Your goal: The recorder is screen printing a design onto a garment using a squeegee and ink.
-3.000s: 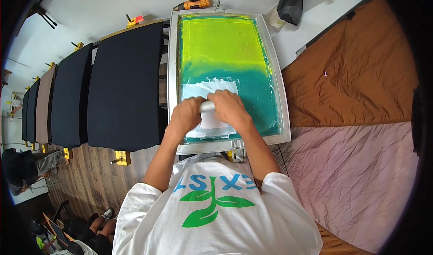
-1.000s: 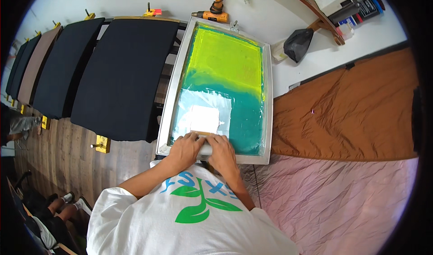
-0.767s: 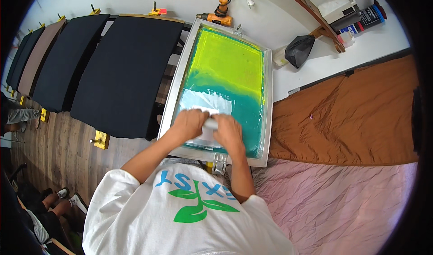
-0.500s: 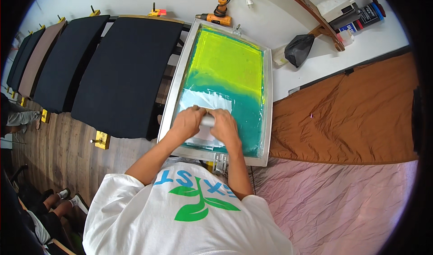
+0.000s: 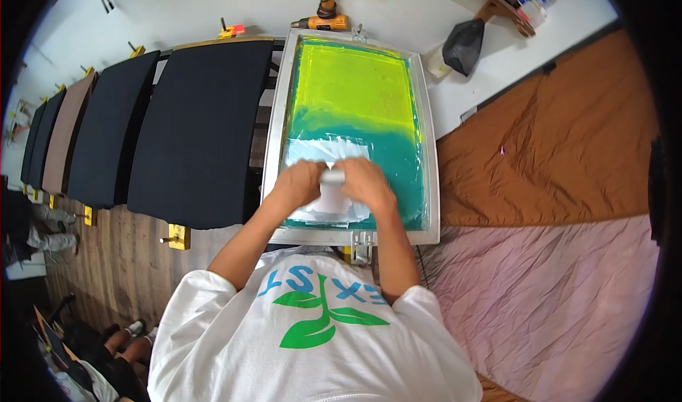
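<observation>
A screen-printing frame (image 5: 429, 153) with a pale metal rim lies in front of me. Its mesh is yellow-green at the far end and teal nearer to me. White ink (image 5: 312, 148) covers a patch at the near left of the mesh. Over that patch, my left hand (image 5: 300, 183) and my right hand (image 5: 368, 183) are closed side by side on a pale squeegee (image 5: 332, 177). Only its middle shows between my fists, a little blurred; the lower edge is hidden. A metal clamp (image 5: 362, 248) sits on the frame's near edge.
Black cloth-covered boards (image 5: 202, 132) and a brown one (image 5: 67, 133) run off to the left. An orange heat gun (image 5: 321, 23) lies past the frame. A black bag (image 5: 463, 47) and brown cloth (image 5: 547, 139) are to the right, pink cloth (image 5: 547, 288) nearer. Another person's legs (image 5: 117, 341) show lower left.
My view has shifted slightly. Both fists, still around the squeegee, have moved a little away from me across the white patch, and my right elbow is bent farther out.
</observation>
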`<action>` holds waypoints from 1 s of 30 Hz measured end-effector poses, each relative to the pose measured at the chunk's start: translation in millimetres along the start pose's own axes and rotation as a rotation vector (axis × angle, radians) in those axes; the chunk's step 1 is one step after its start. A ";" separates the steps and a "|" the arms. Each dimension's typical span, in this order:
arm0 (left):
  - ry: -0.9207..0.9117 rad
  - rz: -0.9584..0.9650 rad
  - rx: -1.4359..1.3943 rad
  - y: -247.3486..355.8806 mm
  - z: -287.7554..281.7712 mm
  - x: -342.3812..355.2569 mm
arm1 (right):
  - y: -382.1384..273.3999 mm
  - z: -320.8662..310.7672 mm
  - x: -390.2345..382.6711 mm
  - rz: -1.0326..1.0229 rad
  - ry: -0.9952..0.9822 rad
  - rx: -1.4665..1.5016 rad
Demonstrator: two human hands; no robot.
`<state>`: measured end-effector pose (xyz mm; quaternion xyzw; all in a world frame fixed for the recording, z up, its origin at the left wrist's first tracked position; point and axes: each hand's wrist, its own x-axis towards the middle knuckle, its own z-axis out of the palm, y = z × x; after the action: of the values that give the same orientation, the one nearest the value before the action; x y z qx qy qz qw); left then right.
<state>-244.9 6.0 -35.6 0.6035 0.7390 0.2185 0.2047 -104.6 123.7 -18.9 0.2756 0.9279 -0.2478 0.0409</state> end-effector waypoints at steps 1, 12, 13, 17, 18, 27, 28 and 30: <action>0.023 -0.014 0.015 -6.0 0.4 13.0 | 2.7 -1.1 12.0 0.012 0.012 0.014; 0.015 0.003 -0.036 14.6 24.6 -47.0 | -4.6 50.2 -49.6 -0.043 0.166 0.079; 0.046 0.026 -0.096 17.4 25.1 -55.6 | -10.6 47.6 -57.1 -0.024 0.171 0.075; -0.151 -0.032 -0.016 24.2 8.7 -51.6 | -16.4 31.1 -61.2 -0.017 0.020 0.094; -0.243 -0.071 0.019 23.6 4.0 -44.9 | -16.5 20.2 -51.6 -0.001 -0.042 0.090; 0.014 0.027 -0.015 -13.2 8.1 22.0 | 10.6 12.9 19.1 0.050 0.062 0.069; 0.056 0.040 -0.029 -9.5 11.1 12.8 | 10.5 21.6 12.2 0.034 0.105 0.026; 0.052 0.037 -0.063 -8.6 23.7 -7.7 | 5.4 35.3 -6.8 0.017 0.148 -0.014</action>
<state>-236.9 -1.2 -59.6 0.6043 0.7256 0.2609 0.2006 -98.1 107.2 -50.6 0.3009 0.9276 -0.2202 -0.0236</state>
